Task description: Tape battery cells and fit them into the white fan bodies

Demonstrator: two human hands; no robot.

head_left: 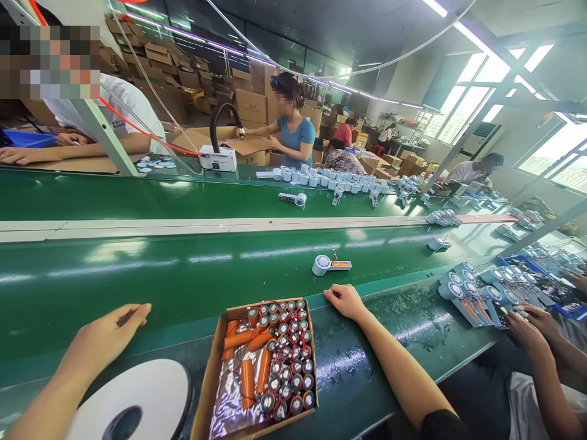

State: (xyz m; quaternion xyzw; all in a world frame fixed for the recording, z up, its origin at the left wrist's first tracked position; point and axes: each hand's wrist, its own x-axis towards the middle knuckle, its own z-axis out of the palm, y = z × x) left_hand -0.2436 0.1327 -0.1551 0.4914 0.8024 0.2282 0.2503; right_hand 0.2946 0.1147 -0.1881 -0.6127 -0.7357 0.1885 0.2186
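My left hand [106, 337] rests on the near edge of the green conveyor belt [192, 275], fingers loosely extended and holding nothing. My right hand [345, 299] lies on the belt's edge just right of a cardboard box [208, 382], fingers curled loosely under, with nothing visible in it. The box holds several orange cylindrical batteries [263, 366] with red wires. A small handheld fan part [330, 265] with an orange battery lies on the belt a little beyond my right hand.
A white tape roll [137, 400] sits by my left forearm. A co-worker's hands [527, 327] work at the right among several blue-white fan parts [477, 287]. Across the belt, people sit by cardboard cartons [250, 107] and rows of fan parts [330, 178].
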